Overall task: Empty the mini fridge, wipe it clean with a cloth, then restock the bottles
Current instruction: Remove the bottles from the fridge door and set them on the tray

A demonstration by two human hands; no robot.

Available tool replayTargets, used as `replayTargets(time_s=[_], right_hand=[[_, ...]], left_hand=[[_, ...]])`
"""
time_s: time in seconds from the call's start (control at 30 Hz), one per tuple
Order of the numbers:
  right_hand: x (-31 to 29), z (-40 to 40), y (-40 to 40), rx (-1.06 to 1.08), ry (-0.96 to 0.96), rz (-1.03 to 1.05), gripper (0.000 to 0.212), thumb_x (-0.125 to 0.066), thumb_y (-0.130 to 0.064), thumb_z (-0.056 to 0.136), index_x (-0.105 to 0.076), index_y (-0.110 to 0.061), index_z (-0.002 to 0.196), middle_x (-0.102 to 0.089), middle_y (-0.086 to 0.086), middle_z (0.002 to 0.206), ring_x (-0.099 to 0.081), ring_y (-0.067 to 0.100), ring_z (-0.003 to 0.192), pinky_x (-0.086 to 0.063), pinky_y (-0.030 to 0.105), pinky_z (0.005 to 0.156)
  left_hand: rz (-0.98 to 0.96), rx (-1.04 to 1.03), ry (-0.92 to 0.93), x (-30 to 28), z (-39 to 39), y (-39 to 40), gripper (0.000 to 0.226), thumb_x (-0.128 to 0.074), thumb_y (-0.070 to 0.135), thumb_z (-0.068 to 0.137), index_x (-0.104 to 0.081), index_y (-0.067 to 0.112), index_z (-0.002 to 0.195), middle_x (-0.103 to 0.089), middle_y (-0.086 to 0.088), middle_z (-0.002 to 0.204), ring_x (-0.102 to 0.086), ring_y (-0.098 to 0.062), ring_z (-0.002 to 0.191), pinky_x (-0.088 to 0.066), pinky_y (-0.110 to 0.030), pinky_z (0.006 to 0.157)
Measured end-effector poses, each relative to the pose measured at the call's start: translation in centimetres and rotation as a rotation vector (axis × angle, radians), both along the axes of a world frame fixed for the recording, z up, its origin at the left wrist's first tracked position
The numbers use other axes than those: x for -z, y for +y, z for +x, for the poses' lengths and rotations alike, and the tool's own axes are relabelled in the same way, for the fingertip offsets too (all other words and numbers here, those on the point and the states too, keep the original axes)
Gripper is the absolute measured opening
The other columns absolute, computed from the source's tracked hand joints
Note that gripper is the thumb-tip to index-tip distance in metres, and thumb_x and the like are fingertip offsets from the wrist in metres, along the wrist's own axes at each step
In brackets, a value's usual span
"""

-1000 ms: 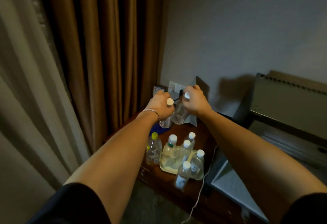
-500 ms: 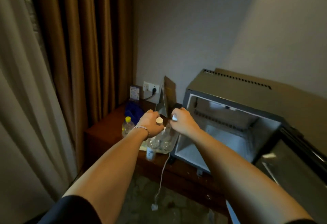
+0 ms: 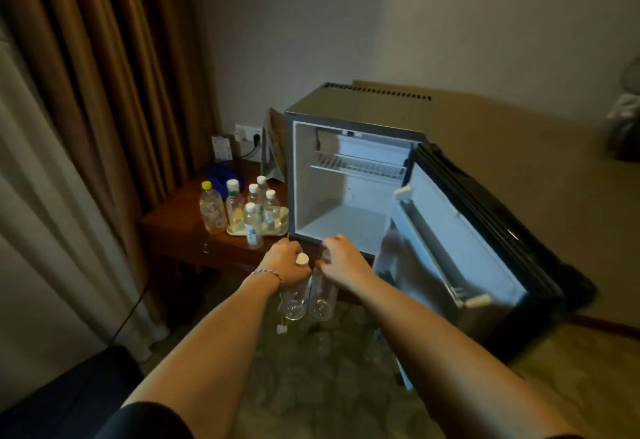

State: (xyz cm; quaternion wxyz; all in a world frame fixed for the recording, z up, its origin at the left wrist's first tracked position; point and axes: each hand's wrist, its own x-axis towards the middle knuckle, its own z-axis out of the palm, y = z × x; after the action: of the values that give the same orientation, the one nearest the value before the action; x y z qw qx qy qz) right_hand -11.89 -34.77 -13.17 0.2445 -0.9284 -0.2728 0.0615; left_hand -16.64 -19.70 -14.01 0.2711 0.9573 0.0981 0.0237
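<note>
I am holding a clear bottle (image 3: 293, 300) by its neck in my left hand (image 3: 284, 262), fingers wrapped just under its white cap, and my right hand (image 3: 341, 260) is gripping a second clear bottle (image 3: 322, 296) the same way; the two are hanging side by side, touching, in front of the desk (image 3: 173, 220) edge. The mini fridge (image 3: 349, 189) is standing open at the desk's right end, and six bottles (image 3: 254, 208) are waiting just left of it, some on a pale tray (image 3: 282, 216)

Bottles (image 3: 255, 209) are standing on a tray (image 3: 282, 212) on the desk (image 3: 180, 220), left of the mini fridge (image 3: 349, 192), whose door (image 3: 478, 230) is hanging open rightward.
</note>
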Motion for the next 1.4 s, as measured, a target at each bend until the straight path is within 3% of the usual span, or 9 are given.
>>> replayTargets(time_s=[0.27,0.43,0.57,0.63,0.83,0.9,1.03,1.17,1.4], right_hand=[[0.7,-6.3,-8.8,0.185,0.008,-0.009,0.017,-0.064,-0.025,0.088,-0.055,-0.013,0.095,-0.049,0.009,0.102,-0.054,0.029,0.098,-0.046,0.039,0.080],[1.6,-11.2,-12.6,0.268,0.048,-0.069,0.022,-0.061,-0.031,0.091,-0.055,-0.017,0.107,-0.048,0.005,0.110,-0.051,0.021,0.097,-0.044,0.035,0.082],[2.9,-14.2,-16.2,0.343,0.091,-0.089,0.024,-0.062,-0.031,0.091,-0.057,-0.019,0.110,-0.049,0.004,0.114,-0.056,0.022,0.099,-0.052,0.040,0.090],[3.2,-15.5,-18.5,0.386,0.106,-0.064,0.024,-0.063,-0.032,0.090,-0.058,-0.020,0.110,-0.050,0.003,0.114,-0.057,0.021,0.098,-0.053,0.039,0.088],[3.8,-17.5,-27.1,0.439,0.181,-0.034,0.024,-0.061,-0.033,0.092,-0.058,-0.019,0.112,-0.061,0.004,0.110,-0.062,0.022,0.098,-0.054,0.037,0.085],[3.8,-17.4,-30.5,0.442,0.175,-0.086,0.017,-0.060,-0.029,0.094,-0.056,-0.020,0.107,-0.056,0.002,0.106,-0.057,0.018,0.095,-0.048,0.031,0.080],[3.8,-16.9,-37.5,0.504,0.129,-0.092,0.014,-0.064,-0.029,0.091,-0.058,-0.022,0.101,-0.050,-0.001,0.108,-0.053,0.013,0.094,-0.051,0.032,0.085],[4.0,-16.6,-44.7,0.560,0.119,-0.118,0.017,-0.063,-0.029,0.093,-0.057,-0.021,0.107,-0.049,-0.001,0.111,-0.052,0.015,0.100,-0.045,0.027,0.083],[5.3,-14.1,-54.8,0.656,0.101,-0.085,0.025,-0.063,-0.025,0.093,-0.058,-0.014,0.115,-0.052,0.006,0.119,-0.051,0.020,0.102,-0.046,0.031,0.088]], left_hand=[[0.012,0.202,-0.018,0.8,-3.4,-7.5,0.030,-0.073,0.032,0.079,-0.065,0.014,0.101,-0.054,-0.006,0.105,-0.056,-0.021,0.095,-0.047,-0.030,0.082],[-0.024,0.315,0.032,1.3,-6.9,-11.2,0.021,-0.073,0.031,0.076,-0.063,0.020,0.090,-0.055,-0.002,0.100,-0.057,-0.017,0.090,-0.053,-0.034,0.082],[-0.083,0.406,0.029,1.9,-9.5,-15.1,0.018,-0.072,0.025,0.079,-0.056,0.024,0.086,-0.050,0.005,0.091,-0.051,-0.011,0.081,-0.043,-0.023,0.070],[-0.100,0.450,0.050,2.6,-10.4,-17.1,0.016,-0.072,0.025,0.079,-0.060,0.024,0.089,-0.052,0.006,0.091,-0.052,-0.008,0.080,-0.046,-0.021,0.069],[-0.087,0.540,0.097,3.3,-11.7,-24.9,0.020,-0.074,0.031,0.076,-0.063,0.021,0.090,-0.058,0.000,0.097,-0.058,-0.017,0.088,-0.054,-0.030,0.079],[-0.087,0.562,0.106,3.3,-12.0,-28.3,0.020,-0.072,0.029,0.076,-0.065,0.019,0.092,-0.059,-0.003,0.099,-0.059,-0.019,0.090,-0.053,-0.032,0.079],[-0.139,0.598,0.181,3.6,-11.9,-35.3,0.006,-0.060,0.033,0.076,-0.059,0.029,0.080,-0.060,0.001,0.092,-0.061,-0.021,0.085,-0.057,-0.037,0.079],[-0.075,0.591,0.176,4.6,-10.5,-42.2,0.027,-0.070,0.036,0.081,-0.061,0.022,0.102,-0.051,0.003,0.108,-0.055,-0.018,0.097,-0.050,-0.032,0.088],[-0.006,0.618,0.171,5.5,-7.1,-51.6,0.028,-0.065,0.031,0.087,-0.057,0.018,0.110,-0.044,0.001,0.114,-0.051,-0.020,0.099,-0.044,-0.029,0.083]])
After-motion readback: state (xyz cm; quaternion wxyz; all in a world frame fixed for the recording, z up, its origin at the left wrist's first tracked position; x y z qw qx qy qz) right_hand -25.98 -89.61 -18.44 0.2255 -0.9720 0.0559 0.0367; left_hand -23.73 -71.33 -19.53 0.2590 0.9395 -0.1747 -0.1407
